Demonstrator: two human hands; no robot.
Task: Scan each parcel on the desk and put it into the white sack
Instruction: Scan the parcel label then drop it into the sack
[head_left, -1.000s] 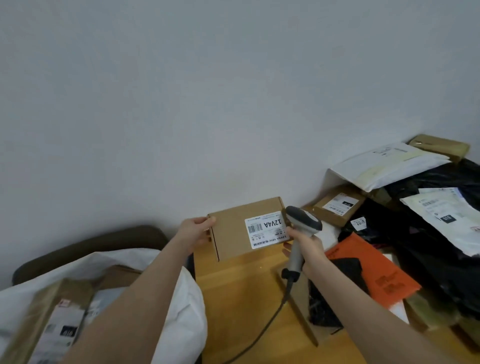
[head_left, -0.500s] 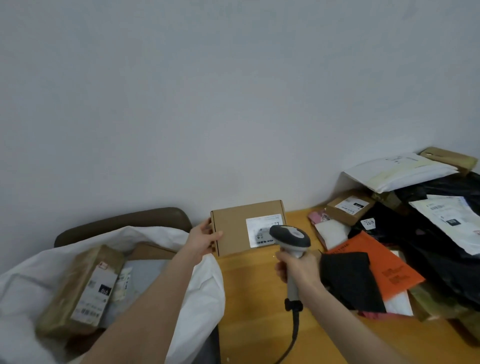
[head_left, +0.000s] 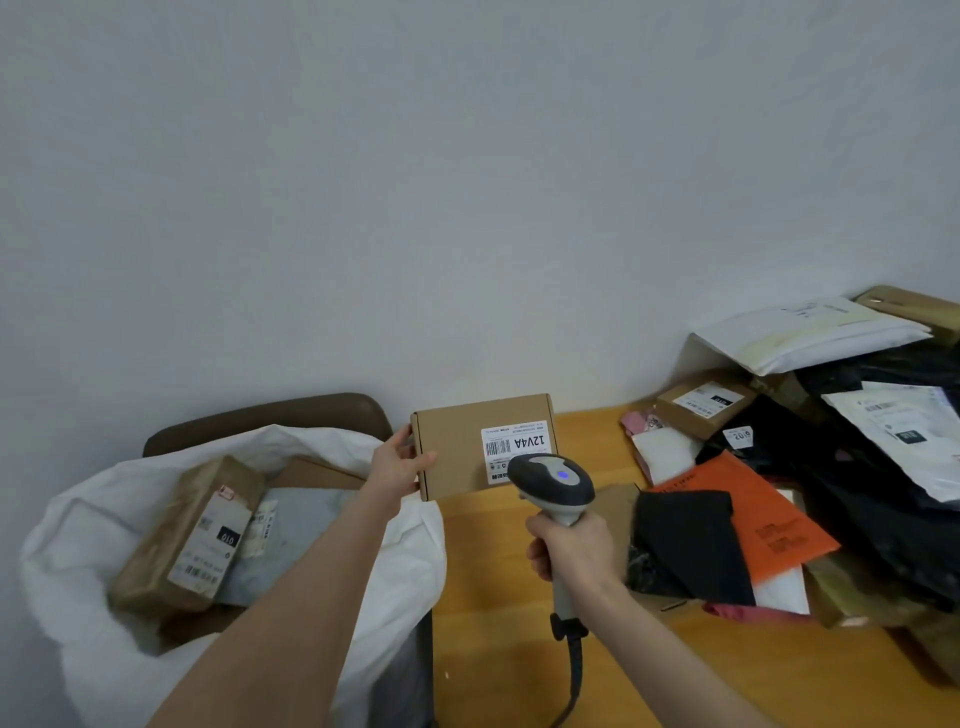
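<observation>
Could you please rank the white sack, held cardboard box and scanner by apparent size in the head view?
1. white sack, largest by far.
2. cardboard box.
3. scanner, smallest though nearer the camera.

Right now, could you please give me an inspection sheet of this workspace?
Surface: wooden desk, parcels heaped on its right part.
Job's things: cardboard box, label turned toward the scanner, whose blue light is on; white sack open, a taped brown parcel inside.
Clutter: the heap includes an orange mailer and a black bag.
Hands: left hand holds the box's left edge; right hand grips the scanner handle.
Cables: scanner cable hangs from the handle and leaves the frame's bottom edge.
Surroundings: plain wall; dark chair back behind the sack.
</observation>
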